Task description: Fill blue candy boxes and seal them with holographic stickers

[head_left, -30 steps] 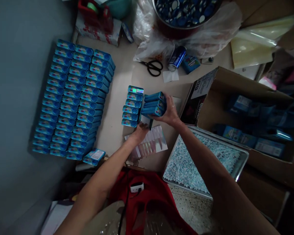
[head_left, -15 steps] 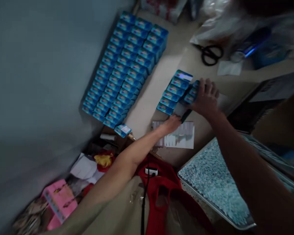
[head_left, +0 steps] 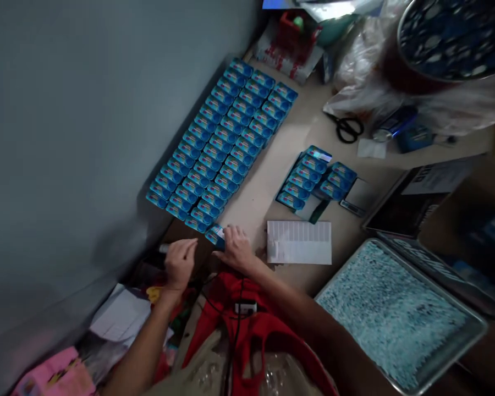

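Here, the right hand (head_left: 236, 248) grasps the blue box (head_left: 214, 235) beside the curled left hand (head_left: 180, 265).

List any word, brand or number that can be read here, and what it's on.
Nothing is sharp enough to quote.
Blue packs: printed faces, too small and blurred.
Dark carton: white lettering, blurred.
White sheet: any print too faint.
Blue can: any print too blurred.

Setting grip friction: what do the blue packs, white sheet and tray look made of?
Blue packs: printed tin or plastic, can't tell; seemingly satin, rounded corners.
White sheet: paper or film, smooth; thin and flat.
Tray: likely bare metal; silvery rim with highlights.
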The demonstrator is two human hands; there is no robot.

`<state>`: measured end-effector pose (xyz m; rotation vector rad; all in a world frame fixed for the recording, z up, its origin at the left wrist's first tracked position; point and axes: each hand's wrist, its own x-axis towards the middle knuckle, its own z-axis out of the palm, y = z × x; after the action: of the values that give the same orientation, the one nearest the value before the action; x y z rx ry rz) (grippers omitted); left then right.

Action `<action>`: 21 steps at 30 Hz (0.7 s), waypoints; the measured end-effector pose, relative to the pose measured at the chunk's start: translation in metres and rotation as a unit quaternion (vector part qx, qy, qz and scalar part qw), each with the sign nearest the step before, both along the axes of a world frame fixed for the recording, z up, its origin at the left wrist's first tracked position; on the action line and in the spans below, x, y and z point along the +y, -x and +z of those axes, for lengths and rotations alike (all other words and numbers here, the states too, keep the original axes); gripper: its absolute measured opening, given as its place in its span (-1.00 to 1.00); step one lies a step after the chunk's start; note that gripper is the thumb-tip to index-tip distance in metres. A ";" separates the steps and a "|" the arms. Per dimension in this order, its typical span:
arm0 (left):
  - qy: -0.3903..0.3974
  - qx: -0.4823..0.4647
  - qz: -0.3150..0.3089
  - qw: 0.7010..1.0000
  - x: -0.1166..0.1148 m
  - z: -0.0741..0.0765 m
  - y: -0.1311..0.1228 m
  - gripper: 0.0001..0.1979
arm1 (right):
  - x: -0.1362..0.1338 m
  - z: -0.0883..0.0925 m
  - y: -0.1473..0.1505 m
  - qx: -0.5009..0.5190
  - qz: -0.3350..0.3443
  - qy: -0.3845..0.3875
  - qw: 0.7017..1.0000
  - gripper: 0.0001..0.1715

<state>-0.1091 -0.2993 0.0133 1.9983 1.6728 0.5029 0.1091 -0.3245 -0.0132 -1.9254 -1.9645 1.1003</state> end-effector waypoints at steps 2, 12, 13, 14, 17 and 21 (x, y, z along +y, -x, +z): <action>-0.021 0.000 0.078 0.997 0.025 0.006 0.028 -0.75 | 0.010 -0.004 0.025 -0.037 0.007 0.047 0.998 -0.52; 0.039 -0.036 0.024 0.998 0.071 -0.021 0.063 -0.61 | 0.029 0.069 -0.041 -0.045 -0.160 0.105 0.980 -0.66; 0.036 -0.036 0.023 0.998 0.071 -0.023 0.064 -0.62 | 0.039 0.081 -0.067 -0.040 -0.207 0.058 0.976 -0.65; 0.033 -0.036 0.031 0.998 0.071 -0.025 0.064 -0.62 | 0.053 0.092 -0.096 -0.036 -0.239 -0.012 0.970 -0.63; 0.041 -0.034 0.098 0.994 0.071 -0.030 0.069 -0.61 | 0.121 0.103 -0.186 -0.129 -0.337 -0.193 0.912 -0.50; 0.094 -0.044 0.208 0.973 0.057 -0.031 0.084 -0.53 | 0.224 0.077 -0.271 -0.234 -0.383 -0.175 0.876 -0.44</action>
<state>-0.1935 -0.2421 -0.0176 1.4716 2.0080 0.5430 0.3802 -0.1004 0.0642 -2.5192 -1.1777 0.0651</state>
